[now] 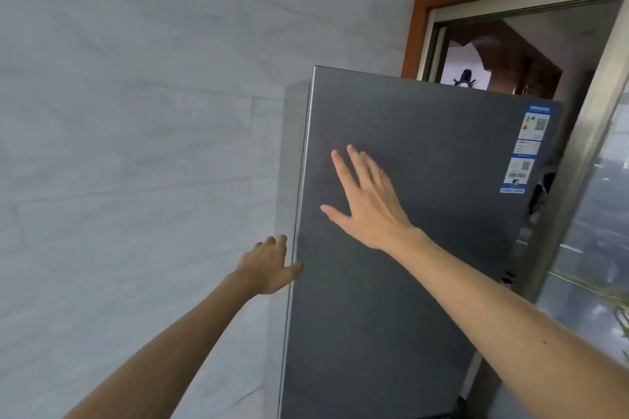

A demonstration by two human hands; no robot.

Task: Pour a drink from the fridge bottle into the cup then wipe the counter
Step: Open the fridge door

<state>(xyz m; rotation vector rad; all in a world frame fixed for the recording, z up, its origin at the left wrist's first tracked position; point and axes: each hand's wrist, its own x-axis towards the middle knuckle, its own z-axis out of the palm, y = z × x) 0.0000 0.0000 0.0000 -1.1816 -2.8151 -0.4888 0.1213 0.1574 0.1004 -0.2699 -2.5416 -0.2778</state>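
At left edge of fridge door [425, 282]: left hand [269, 265] curls fingers round edge; right hand [371, 211] flat, fingers spread, on door face. Unseen: bottle (presumably inside), cup. Pull edge steadily; ease flat hand off.

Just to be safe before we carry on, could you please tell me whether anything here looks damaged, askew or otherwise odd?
Nothing stands out. The fridge door looks smooth and undamaged, and its stickers sit flat at the upper right. The left hand grips its left edge; the right hand rests flat on it.
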